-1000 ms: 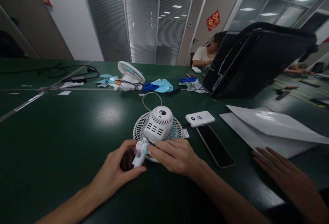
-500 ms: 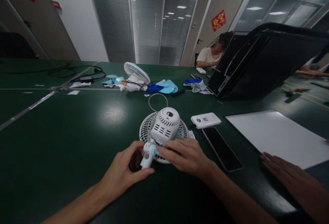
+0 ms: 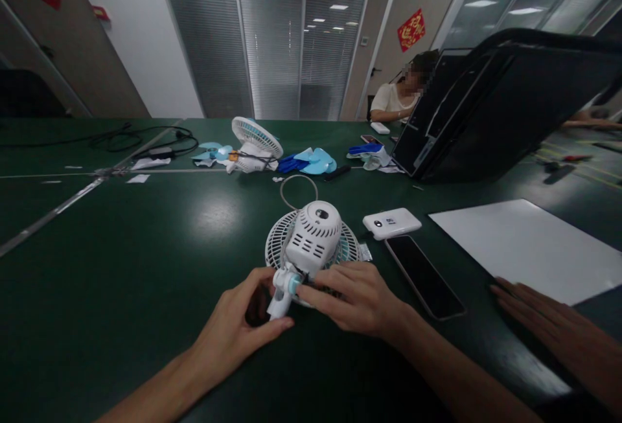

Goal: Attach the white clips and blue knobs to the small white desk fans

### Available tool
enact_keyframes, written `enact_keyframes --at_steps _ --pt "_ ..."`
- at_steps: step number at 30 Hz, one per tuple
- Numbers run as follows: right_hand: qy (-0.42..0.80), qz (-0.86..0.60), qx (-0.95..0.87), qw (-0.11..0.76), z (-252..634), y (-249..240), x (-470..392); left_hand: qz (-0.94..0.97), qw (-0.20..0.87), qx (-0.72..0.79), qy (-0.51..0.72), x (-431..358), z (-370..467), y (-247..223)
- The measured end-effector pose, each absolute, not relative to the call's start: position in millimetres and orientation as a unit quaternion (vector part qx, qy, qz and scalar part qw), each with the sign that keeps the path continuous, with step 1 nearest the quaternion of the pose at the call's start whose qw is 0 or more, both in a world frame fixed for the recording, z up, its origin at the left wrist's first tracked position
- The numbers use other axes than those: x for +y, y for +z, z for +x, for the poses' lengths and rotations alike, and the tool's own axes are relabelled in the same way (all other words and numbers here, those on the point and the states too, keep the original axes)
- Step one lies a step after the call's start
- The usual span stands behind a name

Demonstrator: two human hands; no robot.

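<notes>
A small white fan (image 3: 315, 235) lies grille-down on the green table, its vented motor housing facing up and a cord looping out behind. My left hand (image 3: 245, 319) curls round the white neck bracket (image 3: 280, 300) at the fan's near end, thumb below and fingers on its far left side. A light blue knob (image 3: 293, 284) sits on that bracket. My right hand (image 3: 357, 297) comes from the right with a fingertip against the knob; its other fingers are bent beside the housing and partly hide the grille.
To the right lie a white device (image 3: 391, 223), a black phone (image 3: 425, 277) and a white board (image 3: 529, 248), another person's hand (image 3: 558, 326) by its edge. Behind stand a second fan (image 3: 257, 144), blue fan blades (image 3: 318, 161), gloves (image 3: 372, 156) and a large black case (image 3: 505, 112).
My view has shifted slightly. The right fingertip has moved a little on the knob, and more of the blue shows. My left hand keeps its place on the bracket.
</notes>
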State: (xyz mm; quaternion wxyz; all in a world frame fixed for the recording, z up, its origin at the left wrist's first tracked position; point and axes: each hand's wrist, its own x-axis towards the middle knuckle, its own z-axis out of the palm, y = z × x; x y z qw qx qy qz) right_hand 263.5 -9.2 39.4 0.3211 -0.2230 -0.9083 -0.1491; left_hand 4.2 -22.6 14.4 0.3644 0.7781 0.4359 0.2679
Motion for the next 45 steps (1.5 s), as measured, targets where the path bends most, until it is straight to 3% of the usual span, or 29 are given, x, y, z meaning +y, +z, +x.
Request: enact_keyframes --at_steps 19,27,37,45 --pt "-0.173 -0.199 -0.895 0.359 263.0 33.2 0.5 0.792 0.362 0.418 0.258 -22.5 3.0 17.9" --pt "-0.123 -0.291 -0.859 0.402 240.2 20.6 -7.1 0.79 0.346 0.431 0.265 -24.9 5.0 14.5" --pt "-0.136 -0.222 -0.9 0.351 264.3 37.4 -5.8 0.787 0.358 0.432 0.258 -24.8 4.4 16.2" --pt "-0.13 -0.253 -0.877 0.388 250.0 28.6 -4.6 0.785 0.358 0.436 0.255 -23.4 5.7 18.4"
